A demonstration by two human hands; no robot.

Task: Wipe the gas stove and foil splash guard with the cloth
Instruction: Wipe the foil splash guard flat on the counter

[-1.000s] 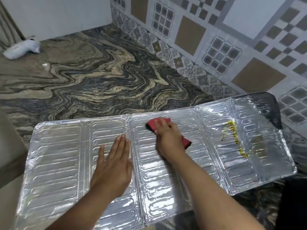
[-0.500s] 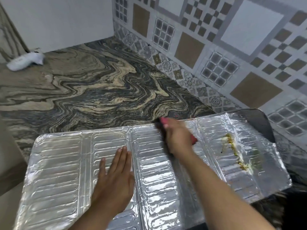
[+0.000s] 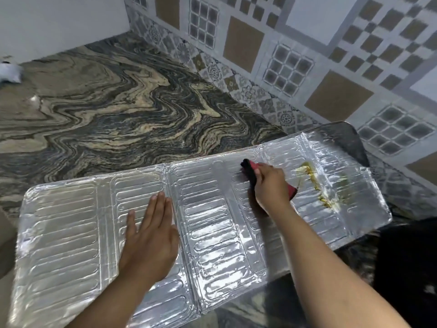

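Observation:
The silver foil splash guard (image 3: 71, 233) lies flat across the marble counter, unfolded into several ribbed panels. My left hand (image 3: 151, 235) presses flat on it near the middle fold, fingers together and extended. My right hand (image 3: 272, 185) grips a red and black cloth (image 3: 250, 169) against the foil, right of centre. A smear of yellow-green grime (image 3: 316, 183) runs down the panel just right of the cloth. A dark shape (image 3: 406, 263) at the lower right edge may be the stove; too little of it shows to tell.
The swirled marble counter (image 3: 118, 110) stretches away behind the foil. A patterned tile wall (image 3: 307, 55) rises at the right and back. A white crumpled object (image 3: 9, 72) lies at the far left edge of the counter.
My right hand has slid the cloth rightwards across the foil, towards the yellow grime. The left hand has stayed pressed flat in the same spot. The camera has shifted a little.

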